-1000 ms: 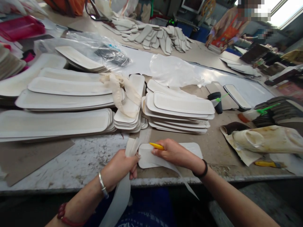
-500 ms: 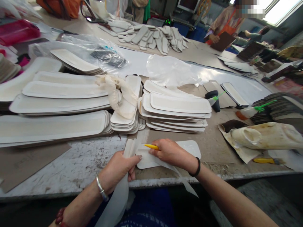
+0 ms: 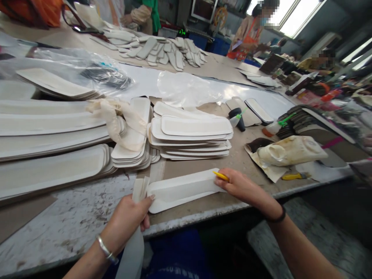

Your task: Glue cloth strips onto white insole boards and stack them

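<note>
View: head cam, looking down over the bench (image 3: 93,211)
Left hand: the left hand (image 3: 132,211) has a folded translucent strip (image 3: 131,252) pinched between thumb and fingers, tail hanging down past the near edge
Right hand: the right hand (image 3: 238,185) is closed around a pointed yellow tool (image 3: 221,176), knuckles right over the panel's right end
Panel: the long white panel (image 3: 180,188) lies just in from the bench's near edge, kinda slanted, left corner by the left thumb, greyish band down its middle
Stacks: a panel stack (image 3: 192,143) just beyond it, plus a narrower stack (image 3: 130,157) with a crumpled cream strip (image 3: 135,121) draped on top
Right side: yellow-handled brush (image 3: 292,176) near the near edge, stained cream container (image 3: 293,150) behind it
Far side: big messy pile of loose panels (image 3: 162,50), and a co-worker in an orange apron (image 3: 248,40) past the far edge
</note>
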Tool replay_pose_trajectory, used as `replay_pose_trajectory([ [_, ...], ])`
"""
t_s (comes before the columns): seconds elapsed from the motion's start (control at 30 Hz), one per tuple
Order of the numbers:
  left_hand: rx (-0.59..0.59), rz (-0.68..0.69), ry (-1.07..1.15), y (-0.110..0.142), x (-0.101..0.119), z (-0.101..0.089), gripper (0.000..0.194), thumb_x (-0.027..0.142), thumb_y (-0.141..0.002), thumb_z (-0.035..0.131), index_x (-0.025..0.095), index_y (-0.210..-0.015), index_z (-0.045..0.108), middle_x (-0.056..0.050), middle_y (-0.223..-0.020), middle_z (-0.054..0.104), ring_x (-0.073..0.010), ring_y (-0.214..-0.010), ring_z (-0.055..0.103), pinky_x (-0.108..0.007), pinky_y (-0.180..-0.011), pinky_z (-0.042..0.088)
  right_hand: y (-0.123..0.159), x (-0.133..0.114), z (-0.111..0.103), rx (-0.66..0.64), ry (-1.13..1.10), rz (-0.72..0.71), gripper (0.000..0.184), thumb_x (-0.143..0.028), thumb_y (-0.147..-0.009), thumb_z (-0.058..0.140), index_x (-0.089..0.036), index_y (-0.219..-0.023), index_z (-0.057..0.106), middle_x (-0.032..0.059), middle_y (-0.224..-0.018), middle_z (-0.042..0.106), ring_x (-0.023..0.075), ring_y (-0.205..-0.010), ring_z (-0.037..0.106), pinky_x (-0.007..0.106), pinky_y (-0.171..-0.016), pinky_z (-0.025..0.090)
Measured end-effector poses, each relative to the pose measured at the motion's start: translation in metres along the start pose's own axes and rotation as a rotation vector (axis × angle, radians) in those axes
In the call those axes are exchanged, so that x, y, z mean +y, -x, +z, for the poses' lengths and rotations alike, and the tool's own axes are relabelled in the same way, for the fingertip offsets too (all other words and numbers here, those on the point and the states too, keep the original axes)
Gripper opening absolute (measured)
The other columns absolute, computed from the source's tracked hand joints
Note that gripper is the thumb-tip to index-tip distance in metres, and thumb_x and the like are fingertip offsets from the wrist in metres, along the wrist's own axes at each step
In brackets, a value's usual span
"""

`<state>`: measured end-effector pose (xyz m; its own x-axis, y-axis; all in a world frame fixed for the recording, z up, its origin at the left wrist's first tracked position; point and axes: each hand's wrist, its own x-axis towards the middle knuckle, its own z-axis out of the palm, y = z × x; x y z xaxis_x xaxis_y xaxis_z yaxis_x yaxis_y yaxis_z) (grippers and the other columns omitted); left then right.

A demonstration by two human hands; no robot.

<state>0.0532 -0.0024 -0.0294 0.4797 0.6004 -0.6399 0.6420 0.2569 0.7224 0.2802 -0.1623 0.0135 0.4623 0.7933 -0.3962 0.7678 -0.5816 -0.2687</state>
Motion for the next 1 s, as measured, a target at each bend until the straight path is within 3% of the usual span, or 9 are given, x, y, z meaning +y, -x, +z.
replay_pose_trajectory([
  [0.1, 0.008, 0.012, -0.104, -0.003, -0.005, 0.0, 0.053, 0.063, -0.058, 0.052, 0.022, -0.026, 0.046, -0.005, -0.027, 0.044, -0.0152, -0.034, 0.042, -0.029, -0.045, 0.034, 0.005, 0.012, 0.008, 0.071, 0.024, 0.078, 0.019, -0.024, -0.093, 0.044, -0.015, -0.088, 0.06, 0.0081, -0.09, 0.066, 0.0199, -0.085, 0.061, 0.025, -0.073, 0.039],
  [0.33, -0.008, 0.075, -0.233, -0.004, -0.012, -0.003, 0.059, 0.062, -0.071, 0.051, 0.022, -0.029, 0.05, -0.006, -0.032, 0.052, -0.0181, -0.039, 0.048, -0.029, -0.051, 0.037, -0.001, 0.0, 0.013, 0.08, 0.213, 0.248, 0.021, -0.031, -0.095, 0.044, -0.017, -0.097, 0.06, 0.0107, -0.096, 0.07, 0.0239, -0.091, 0.065, 0.027, -0.071, 0.041],
  [0.7, -0.05, 0.083, -0.27, -0.008, -0.014, -0.003, 0.064, 0.07, -0.072, 0.049, 0.025, -0.026, 0.049, -0.007, -0.032, 0.051, -0.0206, -0.039, 0.049, -0.032, -0.053, 0.041, -0.009, 0.004, 0.015, 0.089, 0.245, 0.228, 0.018, -0.025, -0.094, 0.046, -0.017, -0.097, 0.062, 0.0122, -0.092, 0.071, 0.0256, -0.088, 0.067, 0.029, -0.071, 0.045],
  [1.0, -0.058, 0.072, -0.368, -0.024, -0.039, -0.007, 0.07, 0.078, -0.071, 0.038, 0.026, -0.026, 0.048, -0.006, -0.032, 0.05, -0.0218, -0.041, 0.051, -0.034, -0.058, 0.042, -0.011, 0.005, 0.015, 0.095, 0.27, 0.208, 0.02, -0.013, -0.091, 0.043, -0.017, -0.097, 0.061, 0.0125, -0.09, 0.071, 0.0245, -0.084, 0.068, 0.027, -0.067, 0.046],
])
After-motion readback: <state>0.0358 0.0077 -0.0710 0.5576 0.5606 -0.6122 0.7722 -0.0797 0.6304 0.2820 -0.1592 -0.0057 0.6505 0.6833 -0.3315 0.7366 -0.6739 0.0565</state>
